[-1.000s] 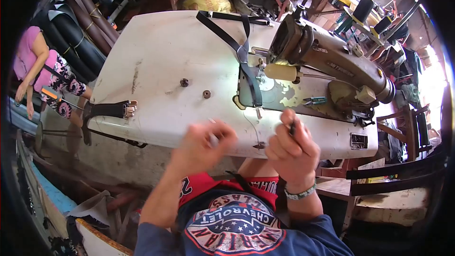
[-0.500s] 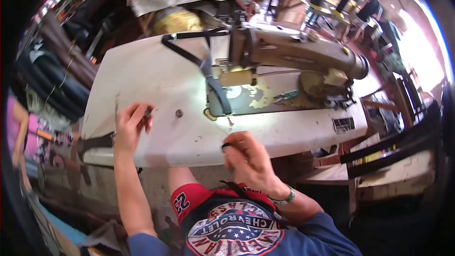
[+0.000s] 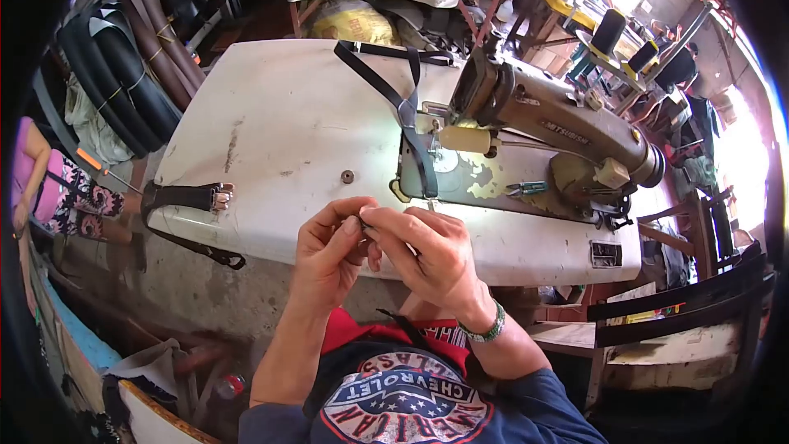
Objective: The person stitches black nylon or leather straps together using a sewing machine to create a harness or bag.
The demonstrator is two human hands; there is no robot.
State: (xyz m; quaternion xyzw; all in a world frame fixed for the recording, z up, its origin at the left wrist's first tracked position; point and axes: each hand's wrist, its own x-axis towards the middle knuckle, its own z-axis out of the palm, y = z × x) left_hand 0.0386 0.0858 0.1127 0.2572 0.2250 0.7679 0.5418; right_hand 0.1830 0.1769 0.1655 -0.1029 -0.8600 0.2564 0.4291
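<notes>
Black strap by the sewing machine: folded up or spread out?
Spread out: the black strap forks into separate branches across the white tabletop, and its single tail lies over the machine bed.

A sewing machine (image 3: 567,123) and rolls of material (image 3: 103,78) show a workshop.

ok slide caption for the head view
Left hand and right hand pinch a small, mostly hidden dark piece near a sewing machine

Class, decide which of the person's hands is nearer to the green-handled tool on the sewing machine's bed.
Right. The right hand is left of the green-handled tool and closer to the camera; the left hand is farther left.
</notes>
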